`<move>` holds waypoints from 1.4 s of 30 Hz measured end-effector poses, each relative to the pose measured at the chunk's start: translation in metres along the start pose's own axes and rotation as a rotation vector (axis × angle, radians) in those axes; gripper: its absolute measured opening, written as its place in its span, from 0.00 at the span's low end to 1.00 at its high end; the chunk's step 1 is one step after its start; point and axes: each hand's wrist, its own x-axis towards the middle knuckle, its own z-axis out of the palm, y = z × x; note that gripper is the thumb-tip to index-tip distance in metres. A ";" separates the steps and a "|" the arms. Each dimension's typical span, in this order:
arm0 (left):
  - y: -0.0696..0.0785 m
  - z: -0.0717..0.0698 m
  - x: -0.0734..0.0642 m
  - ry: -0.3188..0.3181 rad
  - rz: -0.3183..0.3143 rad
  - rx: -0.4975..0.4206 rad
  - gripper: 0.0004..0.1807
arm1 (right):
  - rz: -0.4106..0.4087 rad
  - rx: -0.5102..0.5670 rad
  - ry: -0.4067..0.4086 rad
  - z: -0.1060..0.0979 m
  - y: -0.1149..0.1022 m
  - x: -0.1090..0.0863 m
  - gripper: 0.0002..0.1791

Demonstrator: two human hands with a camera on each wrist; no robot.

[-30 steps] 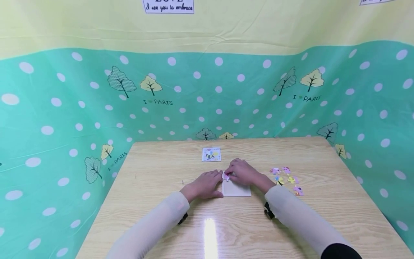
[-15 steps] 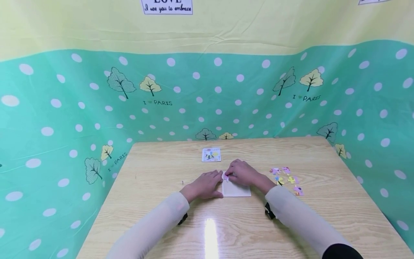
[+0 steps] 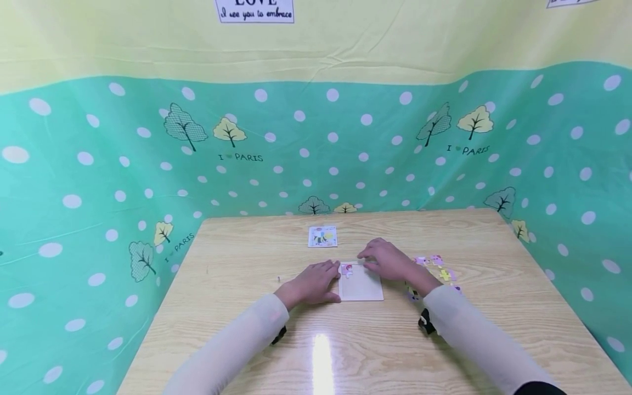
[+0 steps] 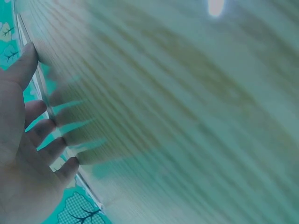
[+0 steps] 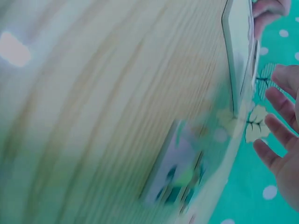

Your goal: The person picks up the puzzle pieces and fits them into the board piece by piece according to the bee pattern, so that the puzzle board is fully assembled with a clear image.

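Observation:
A pale square puzzle tray (image 3: 362,286) lies on the table with one pink puzzle piece (image 3: 347,270) in its upper left corner. My left hand (image 3: 316,282) rests along the tray's left side, its fingertips and thumb at the edge, also seen in the left wrist view. Over the tray's upper right is my right hand (image 3: 387,259), holding nothing. In the right wrist view the fingers of this right hand (image 5: 285,121) are spread and lightly bent, beside the tray (image 5: 238,51).
Several loose puzzle pieces (image 3: 446,274) lie right of the tray, partly hidden by the right forearm; one thick piece (image 5: 175,175) shows large in the right wrist view. Behind the tray lies a square bee picture (image 3: 323,236). A dotted green cloth (image 3: 276,181) hangs behind the table.
My right hand has let go of the pink puzzle piece and moved right, leaving the piece in the tray's corner. My left hand has stayed put.

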 end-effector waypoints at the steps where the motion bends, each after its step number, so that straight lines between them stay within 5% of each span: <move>1: 0.000 0.000 0.000 0.000 0.001 0.000 0.47 | 0.011 0.008 0.002 -0.001 0.002 -0.003 0.16; 23: -0.001 0.001 0.000 0.003 0.013 -0.009 0.40 | 0.052 -0.096 0.003 -0.032 0.076 -0.062 0.16; 42: 0.000 -0.001 -0.001 0.006 0.009 -0.025 0.45 | 0.097 -0.159 -0.034 -0.036 0.102 -0.085 0.18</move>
